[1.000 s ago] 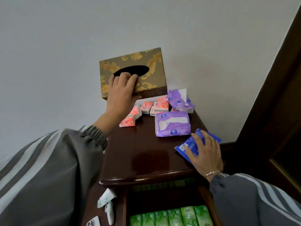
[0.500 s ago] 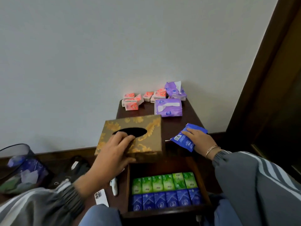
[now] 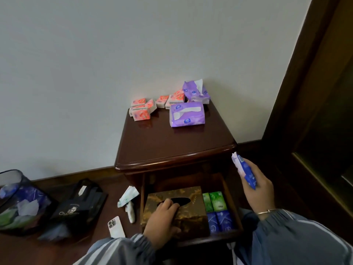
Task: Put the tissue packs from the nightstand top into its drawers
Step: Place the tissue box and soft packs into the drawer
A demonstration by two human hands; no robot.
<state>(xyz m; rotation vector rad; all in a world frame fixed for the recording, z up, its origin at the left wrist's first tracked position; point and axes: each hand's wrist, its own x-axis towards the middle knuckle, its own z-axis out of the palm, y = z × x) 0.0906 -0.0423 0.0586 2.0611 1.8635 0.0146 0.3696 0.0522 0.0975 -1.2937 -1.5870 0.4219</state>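
Your left hand (image 3: 162,220) reaches down into the open drawer (image 3: 232,203) of the nightstand (image 3: 172,148), palm down, fingers curled over the top of the gold-patterned tissue box (image 3: 183,211), with fingertips at the edge of its dark oval slot; the grip is closed on the box. The box lies flat in the left part of the drawer, its long axis running left to right, slot facing up. To the right of the box, inside the drawer, stand green packs (image 3: 214,200) toward the back and blue packs (image 3: 220,220) toward the front. Your right hand (image 3: 257,190) is raised just right of the drawer, below the nightstand's front right corner, forearm upright, fingers wrapped around a blue tissue pack (image 3: 246,172); the pack's long axis tilts up and to the left, its upper end toward the nightstand's top edge. On the nightstand top, toward the wall, lie two purple packs (image 3: 187,114), the rear one torn open, and a cluster of small pink packs (image 3: 142,109) to their left.
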